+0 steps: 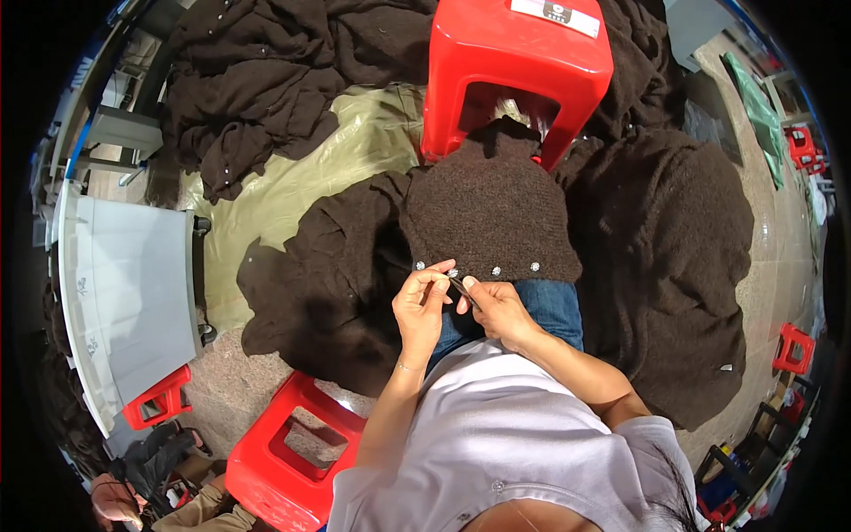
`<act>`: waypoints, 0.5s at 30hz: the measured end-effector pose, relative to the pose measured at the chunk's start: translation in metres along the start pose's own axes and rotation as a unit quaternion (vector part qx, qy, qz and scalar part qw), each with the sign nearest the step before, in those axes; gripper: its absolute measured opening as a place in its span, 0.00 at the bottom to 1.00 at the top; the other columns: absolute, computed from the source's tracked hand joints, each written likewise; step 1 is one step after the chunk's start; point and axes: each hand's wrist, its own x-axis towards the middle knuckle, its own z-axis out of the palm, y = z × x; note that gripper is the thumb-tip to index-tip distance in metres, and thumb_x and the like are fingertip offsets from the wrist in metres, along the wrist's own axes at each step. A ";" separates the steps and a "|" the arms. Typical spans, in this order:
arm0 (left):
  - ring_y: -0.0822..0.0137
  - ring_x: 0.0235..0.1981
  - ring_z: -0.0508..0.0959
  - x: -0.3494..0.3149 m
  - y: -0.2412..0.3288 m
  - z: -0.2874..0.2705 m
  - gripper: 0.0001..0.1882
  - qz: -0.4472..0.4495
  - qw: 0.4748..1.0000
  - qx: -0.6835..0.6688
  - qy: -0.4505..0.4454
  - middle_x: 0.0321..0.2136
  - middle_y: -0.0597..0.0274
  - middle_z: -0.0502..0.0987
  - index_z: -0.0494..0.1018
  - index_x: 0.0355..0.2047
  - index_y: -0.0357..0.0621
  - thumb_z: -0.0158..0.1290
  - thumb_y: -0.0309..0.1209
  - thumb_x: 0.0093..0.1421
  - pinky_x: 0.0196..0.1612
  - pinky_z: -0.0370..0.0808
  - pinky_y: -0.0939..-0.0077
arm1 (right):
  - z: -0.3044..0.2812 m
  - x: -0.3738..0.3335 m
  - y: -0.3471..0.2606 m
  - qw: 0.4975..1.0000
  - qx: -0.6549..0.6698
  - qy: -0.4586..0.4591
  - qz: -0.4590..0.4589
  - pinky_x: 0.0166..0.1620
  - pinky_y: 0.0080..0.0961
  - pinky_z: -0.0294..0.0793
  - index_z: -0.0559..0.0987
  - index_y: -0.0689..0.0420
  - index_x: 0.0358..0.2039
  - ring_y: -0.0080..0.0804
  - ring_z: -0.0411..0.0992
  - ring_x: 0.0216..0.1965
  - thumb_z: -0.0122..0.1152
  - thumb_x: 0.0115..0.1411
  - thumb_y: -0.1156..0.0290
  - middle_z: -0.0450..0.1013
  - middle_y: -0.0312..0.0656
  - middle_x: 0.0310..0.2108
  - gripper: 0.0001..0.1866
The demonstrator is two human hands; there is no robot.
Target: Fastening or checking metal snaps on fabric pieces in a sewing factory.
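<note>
A dark brown knitted garment (492, 204) lies across my lap, with several shiny round buttons (496, 270) in a row along its near edge. My left hand (420, 306) is closed in a pinch on that edge, its fingertips beside one button (452, 273). My right hand (501, 312) is closed round a slim dark tool (464, 291), which looks like thread snips. The tool's tip points toward the left fingertips, close to the same button. Fingers partly hide the tip and whatever is pinched there.
A red stool (523, 44) stands ahead, touching the garment's far end. Piles of brown knitwear lie left (328, 275), right (660, 266) and far left (257, 80), partly on yellowish plastic sheeting (284, 182). A white bin (133, 293) and another red stool (266, 470) are at left.
</note>
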 end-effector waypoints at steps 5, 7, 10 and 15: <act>0.74 0.35 0.77 0.001 0.000 0.000 0.01 -0.045 0.995 -0.088 -0.014 0.46 0.47 0.77 0.73 0.35 0.38 0.53 0.22 0.63 0.40 0.77 0.80 | 0.000 -0.002 -0.002 0.999 0.021 -0.011 0.027 0.13 0.17 0.41 0.76 0.56 0.25 0.12 0.43 0.09 0.46 0.70 0.49 0.51 0.24 0.09 0.25; 0.73 0.36 0.77 0.000 -0.001 0.000 0.01 -0.044 0.994 -0.100 -0.018 0.46 0.47 0.77 0.73 0.35 0.38 0.53 0.22 0.63 0.42 0.77 0.78 | 0.000 -0.002 -0.006 0.999 0.028 -0.013 0.030 0.13 0.17 0.40 0.76 0.56 0.25 0.12 0.43 0.09 0.46 0.70 0.49 0.50 0.24 0.09 0.25; 0.71 0.39 0.77 0.000 -0.002 -0.003 0.01 -0.040 0.993 -0.103 -0.028 0.47 0.47 0.77 0.73 0.35 0.38 0.53 0.22 0.63 0.46 0.76 0.75 | 0.001 -0.003 -0.009 0.999 0.029 -0.012 0.029 0.13 0.17 0.40 0.75 0.56 0.24 0.12 0.43 0.09 0.46 0.70 0.50 0.50 0.23 0.09 0.25; 0.70 0.42 0.77 0.000 -0.002 -0.005 0.01 -0.035 0.995 -0.083 -0.041 0.46 0.47 0.77 0.73 0.35 0.38 0.54 0.22 0.63 0.49 0.75 0.74 | 0.003 -0.002 -0.007 1.000 0.015 -0.005 0.018 0.12 0.17 0.39 0.75 0.56 0.24 0.12 0.43 0.09 0.47 0.70 0.51 0.50 0.23 0.09 0.24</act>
